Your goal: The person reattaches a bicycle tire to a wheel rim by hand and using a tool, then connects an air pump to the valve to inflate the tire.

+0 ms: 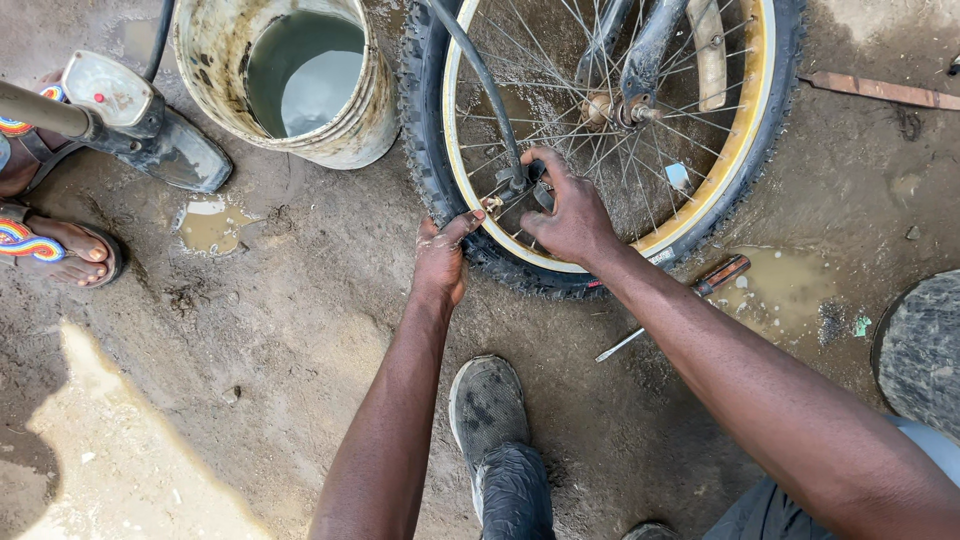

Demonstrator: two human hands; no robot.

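Nearest me, both hands are working at frame centre: left hand (441,262) is gripping the knobby bicycle tyre (520,275), right hand (570,210) closing around the pump hose (485,80) at the valve. Stiff rubber, probably muddy-slick.

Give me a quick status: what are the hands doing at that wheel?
Left hand grips the tyre. Right hand pinches the pump hose end at the rim's valve. Screwdriver lies on the mud; bucket of water beside the wheel.

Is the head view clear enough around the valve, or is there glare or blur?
Head view: soft, even daylight, sharp on both the left hand and right hand at the wheel rim; bright sunlit patch on the ground bottom left; sky glare on bucket water.
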